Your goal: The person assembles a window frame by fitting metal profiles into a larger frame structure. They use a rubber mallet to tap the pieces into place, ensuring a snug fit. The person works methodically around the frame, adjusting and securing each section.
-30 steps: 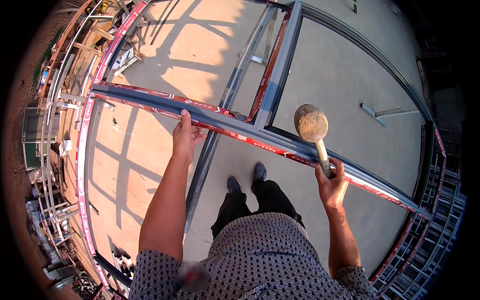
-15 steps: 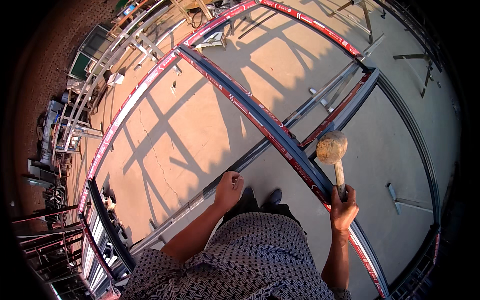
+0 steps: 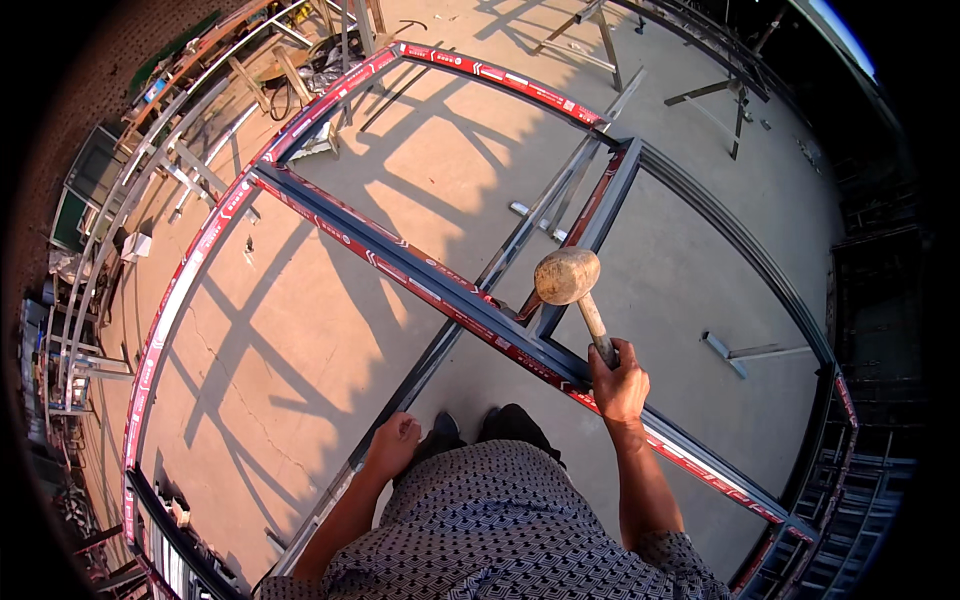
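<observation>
My right hand (image 3: 620, 385) is closed around the handle of a mallet (image 3: 567, 276) with a worn, tan, rounded head. The mallet head points away from me, over the joint where a short crossbar (image 3: 607, 215) meets the long middle bar (image 3: 430, 280) of a large metal frame (image 3: 153, 345). From this view I cannot tell whether it touches the frame. The frame is dark grey with strips of red and white printed film. My left hand (image 3: 390, 445) hangs left of my waist, fingers curled in, near a metal beam under the frame; what it holds, if anything, is hidden.
Below the frame runs a long metal support beam (image 3: 425, 360) over a concrete floor (image 3: 300, 370). A metal stand (image 3: 735, 352) is at the right. Trestle legs (image 3: 605, 45) stand at the far side. Curved metal rails (image 3: 120, 185) and a cluttered bench (image 3: 190, 70) lie to the left.
My view has turned right, so the frame sits further left in it. The mallet head now tilts to the left over the joint. My left hand has dropped closer to my body.
</observation>
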A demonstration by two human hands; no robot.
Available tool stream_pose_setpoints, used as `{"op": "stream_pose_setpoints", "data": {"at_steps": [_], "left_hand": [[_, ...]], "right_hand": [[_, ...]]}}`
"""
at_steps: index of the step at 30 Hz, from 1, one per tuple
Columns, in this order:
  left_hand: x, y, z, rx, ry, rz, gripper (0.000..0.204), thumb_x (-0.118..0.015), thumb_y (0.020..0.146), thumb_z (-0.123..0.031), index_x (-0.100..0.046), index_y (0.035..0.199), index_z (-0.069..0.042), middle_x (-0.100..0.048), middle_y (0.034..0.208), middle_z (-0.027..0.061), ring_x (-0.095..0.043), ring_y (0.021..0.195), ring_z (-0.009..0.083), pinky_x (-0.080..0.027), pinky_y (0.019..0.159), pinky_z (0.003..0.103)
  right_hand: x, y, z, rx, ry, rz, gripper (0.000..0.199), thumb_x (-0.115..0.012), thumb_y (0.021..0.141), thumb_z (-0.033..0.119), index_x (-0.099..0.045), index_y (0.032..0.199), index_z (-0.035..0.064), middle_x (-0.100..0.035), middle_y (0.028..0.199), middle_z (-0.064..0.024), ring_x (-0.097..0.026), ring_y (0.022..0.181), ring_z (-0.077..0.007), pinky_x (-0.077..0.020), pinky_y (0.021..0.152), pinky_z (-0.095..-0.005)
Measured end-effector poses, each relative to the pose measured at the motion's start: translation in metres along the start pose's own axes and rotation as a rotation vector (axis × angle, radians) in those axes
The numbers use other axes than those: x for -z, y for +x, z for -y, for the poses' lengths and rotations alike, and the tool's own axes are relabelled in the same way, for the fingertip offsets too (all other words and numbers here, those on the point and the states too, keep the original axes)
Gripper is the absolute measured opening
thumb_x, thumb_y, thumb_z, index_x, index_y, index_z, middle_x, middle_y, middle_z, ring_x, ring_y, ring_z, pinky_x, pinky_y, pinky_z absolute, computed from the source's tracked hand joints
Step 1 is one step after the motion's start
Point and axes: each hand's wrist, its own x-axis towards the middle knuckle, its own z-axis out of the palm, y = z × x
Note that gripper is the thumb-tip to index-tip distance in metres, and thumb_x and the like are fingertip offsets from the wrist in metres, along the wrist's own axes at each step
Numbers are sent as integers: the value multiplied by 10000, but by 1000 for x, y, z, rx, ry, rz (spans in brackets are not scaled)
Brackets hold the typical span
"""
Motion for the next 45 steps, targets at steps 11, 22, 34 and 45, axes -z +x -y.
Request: {"op": "stream_pose_setpoints", "data": {"at_steps": [11, 22, 34, 45], "left_hand": [[5, -12, 3, 80, -13, -21, 278, -638, 1066, -257, -679, 1051, 17, -759, 896, 125, -745, 787, 193, -590, 766, 359], [-67, -80, -3, 592, -422, -344, 287, -639, 1055, -262, -654, 1108, 19, -736, 892, 104, -708, 754, 163, -569, 676, 297], [-123, -138, 12, 705, -556, -551, 358, -616, 1022, -333, -703, 1063, 12, -748, 938, 90, -710, 804, 167, -575, 720, 339], [-168, -269, 98, 739, -670, -868, 389, -582, 1002, -361, -726, 1050, -3, -782, 907, 114, -758, 876, 249, -588, 854, 417]], "right_hand": [[5, 116, 2, -129, 79, -109, 372, -742, 998, 376, -679, 1240, 101, -788, 921, -189, -762, 911, -437, -578, 838, -513], [-23, 278, -1, -22, 51, -160, 400, -677, 1026, 407, -686, 1296, 113, -797, 1018, -208, -753, 989, -448, -560, 889, -547], [-38, 233, 6, 80, 209, -21, 701, -774, 941, 618, -737, 1342, 44, -671, 758, -60, -607, 646, -192, -488, 606, -380], [-36, -22, 168, 293, 852, 475, 377, -783, 1017, 385, -681, 1091, 30, -461, 646, 14, -390, 515, -81, -326, 492, -271]]}}
